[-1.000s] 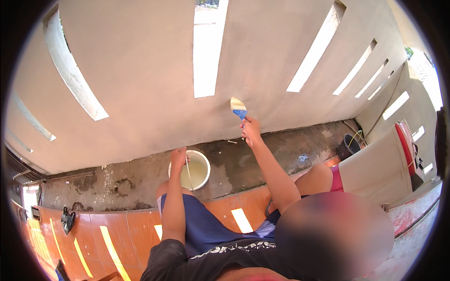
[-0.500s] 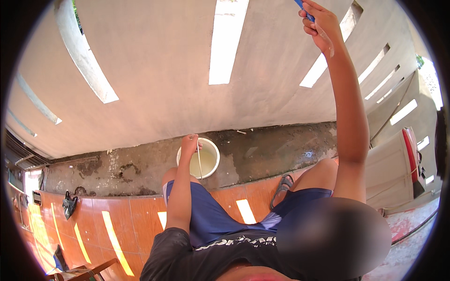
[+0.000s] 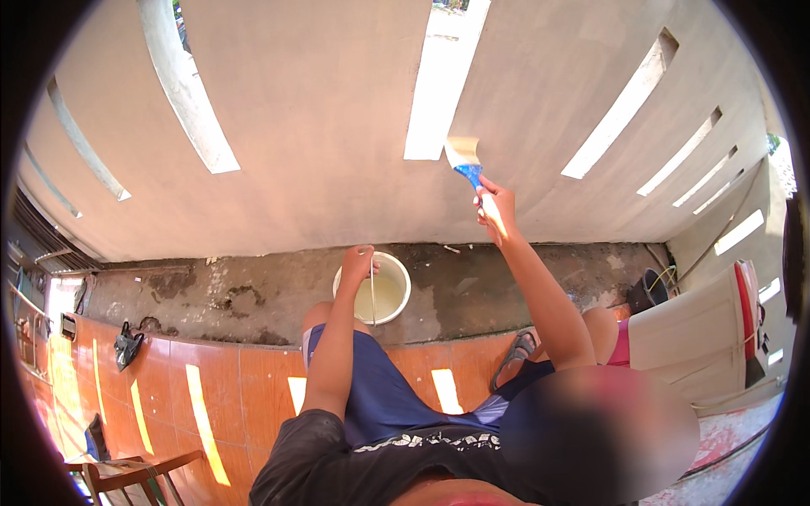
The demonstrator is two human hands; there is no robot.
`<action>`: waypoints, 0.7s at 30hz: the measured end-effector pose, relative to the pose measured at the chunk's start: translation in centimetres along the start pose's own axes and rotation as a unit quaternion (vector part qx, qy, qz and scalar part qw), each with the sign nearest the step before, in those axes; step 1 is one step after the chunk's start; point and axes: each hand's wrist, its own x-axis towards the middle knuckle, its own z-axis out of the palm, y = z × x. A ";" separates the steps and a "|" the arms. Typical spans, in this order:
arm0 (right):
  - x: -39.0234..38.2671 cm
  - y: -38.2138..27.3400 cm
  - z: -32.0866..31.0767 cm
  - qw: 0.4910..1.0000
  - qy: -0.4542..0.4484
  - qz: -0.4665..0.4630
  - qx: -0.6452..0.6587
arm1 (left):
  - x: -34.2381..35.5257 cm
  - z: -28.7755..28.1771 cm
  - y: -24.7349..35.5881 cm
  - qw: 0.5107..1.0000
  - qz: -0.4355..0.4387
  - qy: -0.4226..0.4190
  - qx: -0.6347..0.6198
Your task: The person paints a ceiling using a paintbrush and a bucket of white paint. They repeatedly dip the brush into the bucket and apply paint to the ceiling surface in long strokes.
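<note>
My left hand [image 3: 360,261] is closed around the thin handle of a white bucket [image 3: 406,297], holding it above the wet ground strip in front of my left knee. Pale, cloudy liquid lies inside the bucket. Ahead and to the right, my right hand [image 3: 498,208] grips a wide paintbrush [image 3: 467,158] by its blue handle. Its light bristles point up and appear bent against the greyish plaster wall [image 3: 321,143], just right of the lower end of the middle slot [image 3: 434,101].
Tall slots pierce the wall on both sides. A black plastic bag [image 3: 127,347] lies on the orange tiles [image 3: 215,371] at left, above a wooden chair [image 3: 143,476]. At right stand a dark bucket [image 3: 648,291] and a large whitish container [image 3: 688,325].
My right hand has come down and left from high at the upper right, bringing the brush to the wall beside the middle slot. My left hand still holds the bucket. The view has shifted slightly.
</note>
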 end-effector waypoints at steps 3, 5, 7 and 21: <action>-0.7 -0.6 -2.3 0.998 -0.059 0.032 -0.021 | -0.1 -0.2 -0.1 1.000 -0.001 0.000 0.011; -1.2 -2.0 -3.6 0.995 -0.086 0.027 -0.041 | -0.1 -0.2 0.0 1.000 0.012 -0.004 0.021; -1.2 -4.0 -4.6 0.986 -0.153 0.058 -0.007 | -0.1 -0.2 0.0 1.000 -0.004 -0.003 0.010; 0.2 -6.7 -4.3 0.959 -0.210 -0.042 -0.186 | -0.1 -0.3 -0.3 1.000 0.007 -0.008 0.001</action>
